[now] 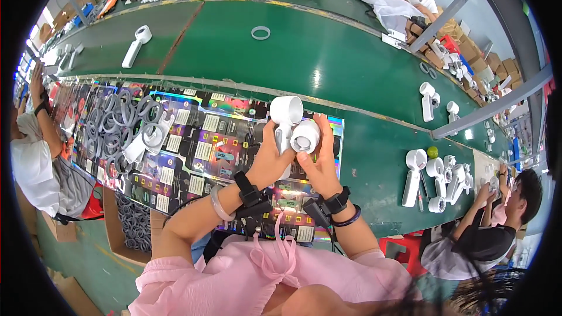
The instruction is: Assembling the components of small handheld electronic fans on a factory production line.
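My left hand (274,155) is closed round the handle of a white plastic housing (286,109) with an open, ring-shaped head. My right hand (321,161) grips a white, round, hollow plastic part (305,136), its dark opening turned upward. The two white pieces touch or nearly touch; I cannot tell whether they are joined. Both hands are above printed dark sheets (202,167) on the bench. Left of them lies a heap of grey rings (111,123), with another white handled housing (138,147) against its right side.
Beyond the sheets runs a green belt (222,41) carrying a white housing (137,47) and a grey ring (260,33). Several white housings (414,177) stand at right near a green round thing (432,152). A box of grey rings (133,222) is below left. Co-workers sit on both sides and opposite.
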